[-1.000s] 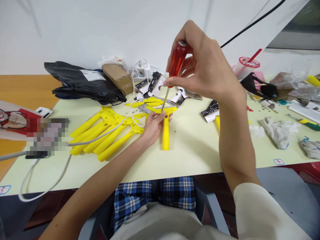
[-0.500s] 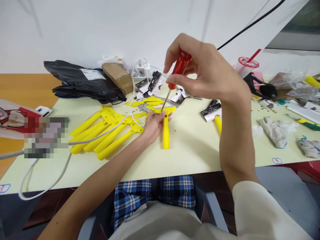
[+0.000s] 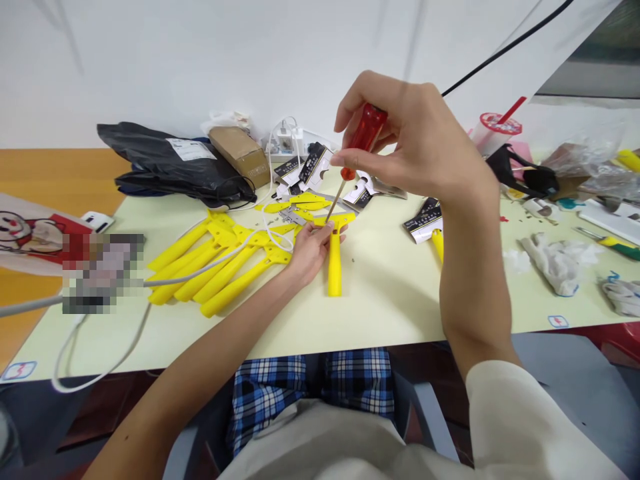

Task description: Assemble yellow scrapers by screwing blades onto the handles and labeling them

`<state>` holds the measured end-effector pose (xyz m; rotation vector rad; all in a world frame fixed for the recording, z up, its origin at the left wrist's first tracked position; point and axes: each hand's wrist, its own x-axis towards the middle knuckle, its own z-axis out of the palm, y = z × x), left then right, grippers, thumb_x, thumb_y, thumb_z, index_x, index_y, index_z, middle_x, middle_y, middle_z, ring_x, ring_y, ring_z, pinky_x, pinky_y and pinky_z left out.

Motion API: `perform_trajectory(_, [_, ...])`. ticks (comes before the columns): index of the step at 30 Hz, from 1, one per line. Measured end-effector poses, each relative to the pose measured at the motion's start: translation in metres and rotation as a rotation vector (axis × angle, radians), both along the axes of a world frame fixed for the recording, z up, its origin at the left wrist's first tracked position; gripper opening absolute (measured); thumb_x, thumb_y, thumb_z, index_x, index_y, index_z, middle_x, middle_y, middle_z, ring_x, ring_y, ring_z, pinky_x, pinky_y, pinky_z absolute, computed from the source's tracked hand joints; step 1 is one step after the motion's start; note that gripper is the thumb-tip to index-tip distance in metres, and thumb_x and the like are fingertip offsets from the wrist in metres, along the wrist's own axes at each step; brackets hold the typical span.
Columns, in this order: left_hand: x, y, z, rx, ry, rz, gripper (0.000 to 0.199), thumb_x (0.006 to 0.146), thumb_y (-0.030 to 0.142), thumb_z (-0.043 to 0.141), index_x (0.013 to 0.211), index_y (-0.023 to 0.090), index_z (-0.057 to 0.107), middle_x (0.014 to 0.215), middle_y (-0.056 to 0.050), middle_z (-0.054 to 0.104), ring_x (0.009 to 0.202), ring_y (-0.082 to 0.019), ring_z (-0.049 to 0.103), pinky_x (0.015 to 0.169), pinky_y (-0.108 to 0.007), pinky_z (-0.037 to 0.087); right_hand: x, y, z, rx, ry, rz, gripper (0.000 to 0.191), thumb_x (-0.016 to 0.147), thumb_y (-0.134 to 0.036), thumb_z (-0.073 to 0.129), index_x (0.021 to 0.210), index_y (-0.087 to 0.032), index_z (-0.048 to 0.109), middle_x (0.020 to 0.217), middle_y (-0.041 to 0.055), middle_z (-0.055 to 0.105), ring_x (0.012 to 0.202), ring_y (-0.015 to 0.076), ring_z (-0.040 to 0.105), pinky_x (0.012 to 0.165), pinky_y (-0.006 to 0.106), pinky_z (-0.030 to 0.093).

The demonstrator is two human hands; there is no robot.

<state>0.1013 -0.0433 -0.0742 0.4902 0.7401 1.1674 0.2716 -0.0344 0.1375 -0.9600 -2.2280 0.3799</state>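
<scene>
My right hand is closed around the red handle of a screwdriver, held tilted with its shaft pointing down. The screwdriver's tip meets the head of a yellow scraper, or is very close to it. Pinching that scraper head from the left is my left hand, its fingers partly hidden under the part. The scraper's handle points toward me on the table. To the left lie several more yellow scraper handles in a row. Behind my left hand are loose yellow plates and small screws.
A white cable crosses the yellow handles. At the back are a black plastic bag, a cardboard box and black-and-white cards. On the right are a lidded cup, gloves and a yellow-green tool.
The whole view has shifted slightly, so things appear a little further right. My right hand's grip on the screwdriver has turned slightly. My left hand still holds the scraper in place.
</scene>
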Motion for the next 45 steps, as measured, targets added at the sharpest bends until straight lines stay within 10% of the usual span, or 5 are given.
perform_trajectory(19, [0.0,0.001,-0.002,0.018,-0.013,0.0,0.032,0.09,0.015,0.09,0.093,0.019,0.059,0.109,-0.008,0.08,0.133,-0.034,0.077,0.117,-0.048,0.06,-0.001,0.001,-0.003,-0.033,0.0,0.077,0.024,0.096,-0.032,0.076,0.117,-0.033,0.063,0.125,0.0033,0.077,0.099,0.0285,0.074,0.089,0.047,0.062])
perform_trajectory(27, [0.001,0.0,0.001,0.013,0.007,0.001,0.033,0.088,0.014,0.092,0.094,0.019,0.059,0.11,-0.008,0.08,0.134,-0.033,0.077,0.12,-0.05,0.058,-0.007,0.008,-0.008,0.028,0.055,-0.008,0.023,0.094,-0.033,0.081,0.104,-0.035,0.061,0.101,-0.0015,0.076,0.094,0.0278,0.073,0.09,0.047,0.064])
perform_trajectory(33, [0.001,0.001,-0.001,0.011,0.006,0.004,0.033,0.087,0.014,0.092,0.092,0.018,0.06,0.105,-0.007,0.081,0.131,-0.033,0.078,0.119,-0.049,0.059,-0.001,0.001,-0.005,-0.038,0.065,0.098,0.034,0.096,-0.025,0.073,0.127,-0.035,0.063,0.151,0.002,0.065,0.124,0.028,0.072,0.099,0.043,0.065])
perform_trajectory(39, [0.001,0.001,0.0,0.002,-0.006,0.012,0.034,0.085,0.013,0.094,0.092,0.018,0.06,0.106,-0.007,0.081,0.131,-0.033,0.078,0.12,-0.05,0.058,-0.004,0.006,-0.008,0.001,0.054,0.01,0.02,0.097,-0.035,0.078,0.114,-0.033,0.067,0.101,0.0027,0.075,0.098,0.0297,0.074,0.092,0.047,0.065])
perform_trajectory(45, [0.002,0.002,-0.001,-0.014,-0.015,0.02,0.033,0.087,0.011,0.091,0.092,0.018,0.059,0.104,-0.008,0.08,0.132,-0.034,0.078,0.119,-0.051,0.059,-0.001,0.003,-0.007,-0.036,0.066,0.123,0.035,0.099,-0.026,0.072,0.133,-0.03,0.063,0.139,0.0062,0.071,0.113,0.0264,0.072,0.099,0.044,0.064])
